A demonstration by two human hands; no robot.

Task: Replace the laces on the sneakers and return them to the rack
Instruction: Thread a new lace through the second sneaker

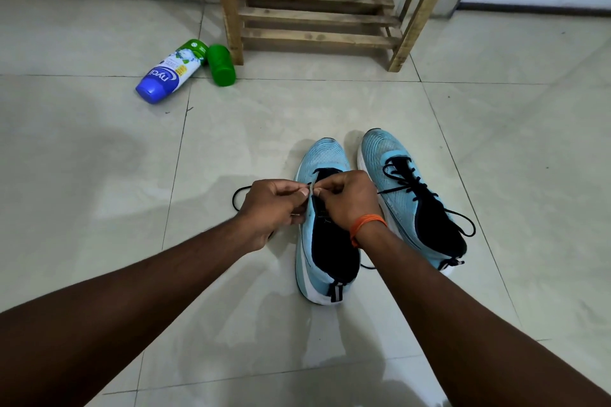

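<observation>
In the head view, both sneakers stand on the tiled floor (99, 149) with their toes towards 12 o'clock, heels to the person. I think this is so that the eyelets can be reached from above.

The left hand (274, 205) and the right hand (344, 198) meet over the near sneaker (325, 155), just below the middle of the picture. Both hands are curled. On each, thumb and forefinger pinch a small pale tip, probably the end of the black lace (233, 200). The eyelet itself is hidden by the fingers. From the left hand, the lace runs out in a loose loop on the floor at 9 o'clock. The slack probably lets it pull through freely. The lower part of this sneaker shows no crossed lace, so I judge the threading is at its beginning.

The second sneaker (383, 149) stands just beside it at 3 o'clock. It is already laced, with its ends lying loose and untied.

The wooden rack (314, 15) stands at 12 o'clock against the wall, well apart from the sneakers, and its slats carry nothing. At 10 o'clock a blue and white bottle (168, 73) lies on its side, touching a green cap (222, 65).
</observation>
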